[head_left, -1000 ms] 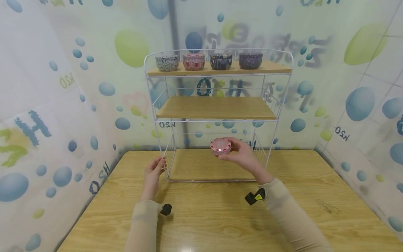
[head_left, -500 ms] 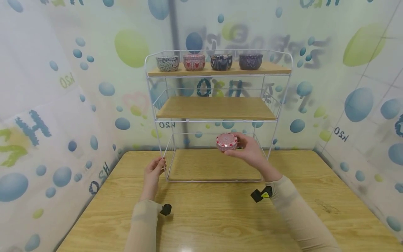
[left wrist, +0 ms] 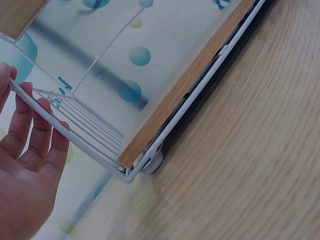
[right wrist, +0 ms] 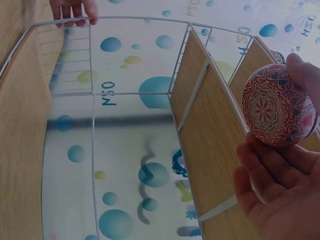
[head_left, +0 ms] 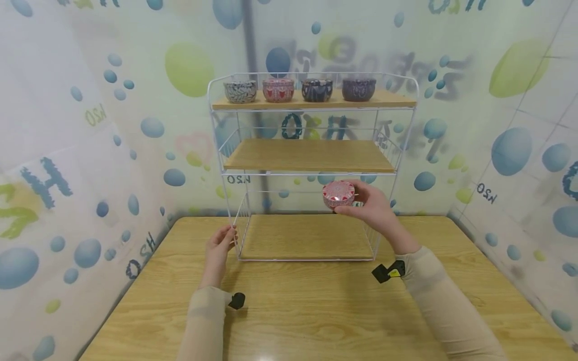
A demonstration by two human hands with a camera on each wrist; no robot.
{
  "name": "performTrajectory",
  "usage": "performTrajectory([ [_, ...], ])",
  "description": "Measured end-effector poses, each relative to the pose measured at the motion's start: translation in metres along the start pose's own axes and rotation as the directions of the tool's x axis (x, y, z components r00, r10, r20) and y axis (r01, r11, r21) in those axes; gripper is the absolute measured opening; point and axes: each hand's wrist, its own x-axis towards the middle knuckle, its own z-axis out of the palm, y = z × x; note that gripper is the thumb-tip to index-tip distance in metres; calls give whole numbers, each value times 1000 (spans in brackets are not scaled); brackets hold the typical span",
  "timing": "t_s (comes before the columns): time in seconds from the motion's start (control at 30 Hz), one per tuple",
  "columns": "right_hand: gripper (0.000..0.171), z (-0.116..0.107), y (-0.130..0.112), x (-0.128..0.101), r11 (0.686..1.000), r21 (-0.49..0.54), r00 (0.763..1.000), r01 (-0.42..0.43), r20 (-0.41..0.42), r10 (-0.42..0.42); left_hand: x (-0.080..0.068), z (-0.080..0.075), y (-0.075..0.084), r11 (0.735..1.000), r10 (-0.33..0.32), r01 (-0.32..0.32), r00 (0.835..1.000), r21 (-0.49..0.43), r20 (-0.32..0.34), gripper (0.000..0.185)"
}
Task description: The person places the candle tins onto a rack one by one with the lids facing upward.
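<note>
My right hand [head_left: 378, 210] holds a small round red-and-white patterned tin [head_left: 338, 194] by its side, in front of the gap between the lower and middle boards of a white wire shelf rack [head_left: 309, 174]. In the right wrist view a medallion pattern covers the tin's round face [right wrist: 267, 106], with thumb and fingers at its edge. My left hand [head_left: 219, 250] grips the rack's front left post [head_left: 229, 205] low down. The left wrist view shows its fingers [left wrist: 39, 137] against that white wire. Similar patterned tins [head_left: 278, 91] stand in a row on the top board.
The rack's middle board [head_left: 309, 154] and bottom board [head_left: 307, 235] are bare wood. It stands at the back of a wooden table [head_left: 298, 311], close to a wall sheet [head_left: 189, 70] with blue and green dots. Wire side rails [left wrist: 90, 117] flank the lower boards.
My right hand has carried the red-and-white tin upward and to the right, from low in the bottom opening to just below the middle board. The left hand stays on the post.
</note>
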Motion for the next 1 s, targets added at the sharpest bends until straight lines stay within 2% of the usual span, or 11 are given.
performTrajectory([
  [0.37,60,-20,-10,0,998,-23,997,-66,-36,65,2,0,-2,1000,-2,2,1000,-9,-14,29],
  [0.53,59,-29,-16,0,999,-42,997,-32,-71,29,1,1,-1,1000,10,-10,1000,-2,-7,32],
  [0.77,55,-41,-23,1,998,-51,993,26,-114,-31,0,1,1,1000,15,-15,1000,-14,-17,9],
  [1.0,53,-57,-28,7,996,-77,983,44,-172,-56,-2,2,3,1000,9,-9,1000,-3,-8,15],
])
